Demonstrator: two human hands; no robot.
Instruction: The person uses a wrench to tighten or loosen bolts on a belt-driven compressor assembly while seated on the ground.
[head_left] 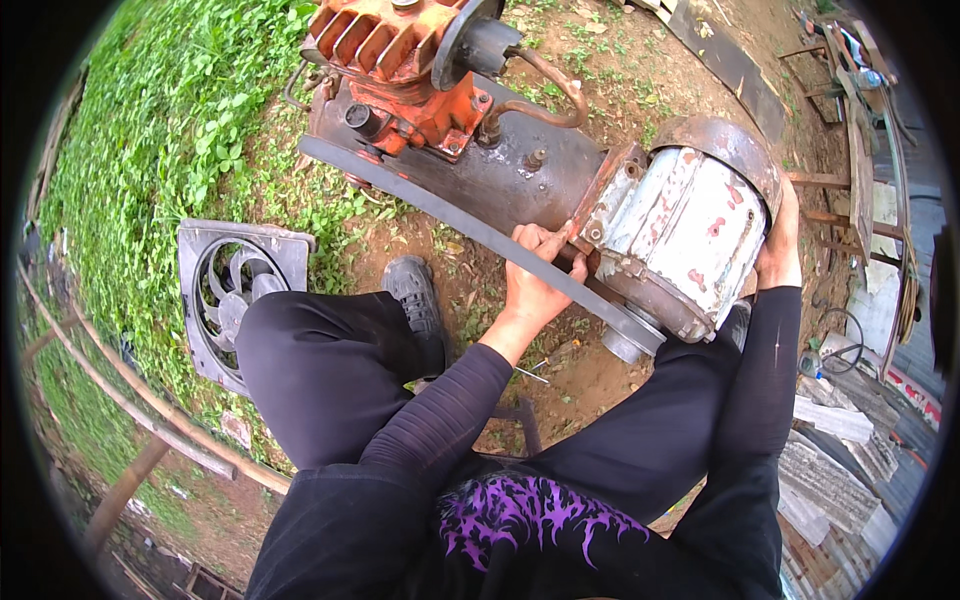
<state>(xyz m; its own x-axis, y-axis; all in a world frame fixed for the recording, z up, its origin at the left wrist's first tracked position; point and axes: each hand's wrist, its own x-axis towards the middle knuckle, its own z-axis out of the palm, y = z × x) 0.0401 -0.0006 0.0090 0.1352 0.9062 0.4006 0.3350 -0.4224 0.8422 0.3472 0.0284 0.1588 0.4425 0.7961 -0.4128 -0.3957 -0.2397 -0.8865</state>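
An electric motor [690,230] with chipped white paint and a rusty end cover sits on a dark tank [500,180]. My right hand [783,245] is wrapped round the motor's far right end, its fingers partly hidden behind the cover. At the rusty mounting bracket [605,200] on the motor's left side, my left hand [535,290] has its fingers bent; what they grip is hidden. A flat dark belt [440,215] crosses over that hand, running from the motor's pulley [632,343] toward the upper left. Beyond stands an orange finned compressor head [400,80] with a dark wheel [465,45].
A fan in a square frame [245,235] lies on the grass to the left. A thin metal tool [532,375] is on the soil between my legs. Wooden poles [150,400] run along the left. Corrugated sheets [825,480] and a wooden rack [850,150] are at right.
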